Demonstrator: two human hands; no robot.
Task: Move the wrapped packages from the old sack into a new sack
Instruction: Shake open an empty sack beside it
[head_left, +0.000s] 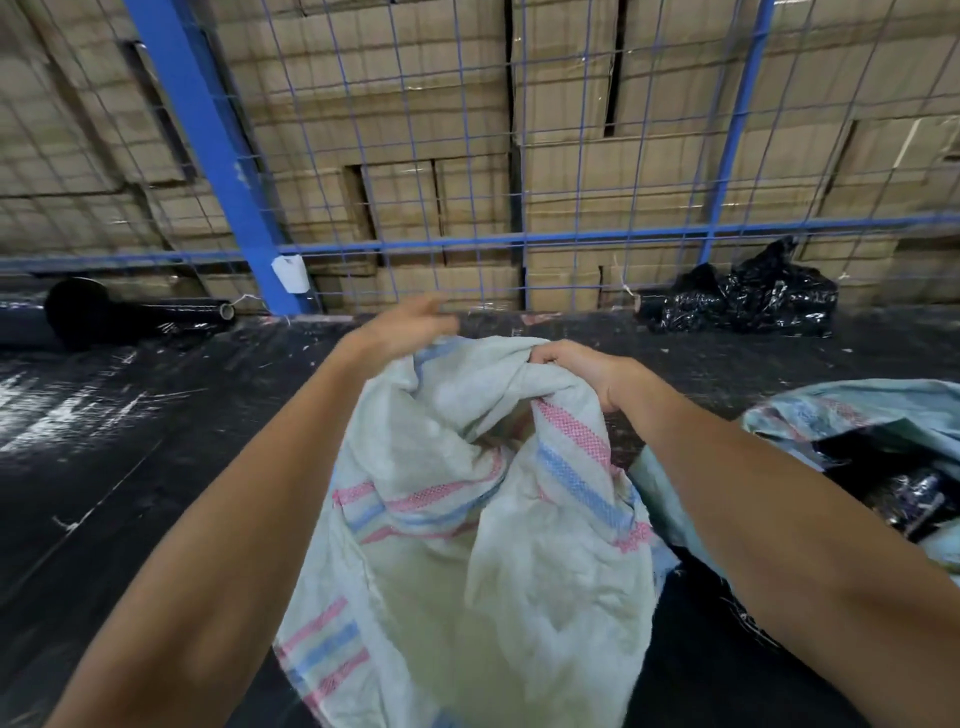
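A pale green woven sack (467, 545) with pink and blue stripes hangs upright in front of me over a black table (104, 467). My right hand (576, 369) grips the bunched rim of the sack at its top right. My left hand (405, 325) is blurred at the top left of the rim, fingers partly spread; whether it holds the cloth is unclear. A second woven sack (852, 415) lies at the right edge, its mouth showing black wrapped packages (914, 499) inside.
A blue wire-mesh fence (519, 241) with a thick blue post (208, 145) runs behind the table, stacked cardboard boxes (395, 114) beyond it. A crumpled black plastic bag (748, 296) sits at the back right. A black film roll (140, 312) lies at the back left.
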